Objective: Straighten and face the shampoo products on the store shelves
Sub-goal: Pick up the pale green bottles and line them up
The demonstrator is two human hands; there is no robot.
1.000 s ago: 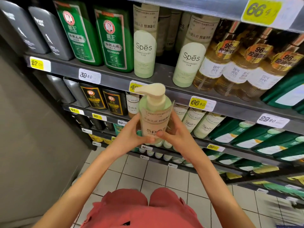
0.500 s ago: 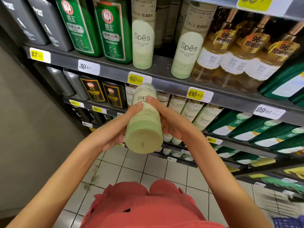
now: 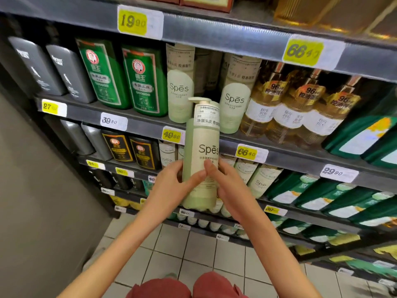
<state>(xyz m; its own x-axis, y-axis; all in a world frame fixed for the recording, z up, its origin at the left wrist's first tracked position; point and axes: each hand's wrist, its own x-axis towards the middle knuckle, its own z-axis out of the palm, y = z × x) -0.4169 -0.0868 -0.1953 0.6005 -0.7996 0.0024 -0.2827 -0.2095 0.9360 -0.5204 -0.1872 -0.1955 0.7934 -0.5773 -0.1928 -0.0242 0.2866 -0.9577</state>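
Observation:
I hold a pale green Spes pump bottle [image 3: 202, 155] upright in front of the shelves, its label facing me and its pump pointing left. My left hand [image 3: 174, 183] grips its lower left side. My right hand [image 3: 225, 183] grips its lower right side, thumb across the label. Behind it, two more Spes bottles [image 3: 180, 87] [image 3: 235, 97] stand on the second shelf [image 3: 137, 121] with a dark gap between them. Other Spes bottles [image 3: 261, 179] lie on the shelf below.
Green bottles [image 3: 141, 80] and dark grey bottles [image 3: 36, 65] stand left of the Spes row. Amber bottles [image 3: 285, 106] stand to its right. Dark green bottles [image 3: 354, 138] fill the right side. A grey wall [image 3: 32, 190] closes the left. White floor tiles [image 3: 193, 250] lie below.
The bottle was tipped with its base toward me; now it stands upright and higher, label facing me. Both hands have slid to its lower part. My view has tilted upward.

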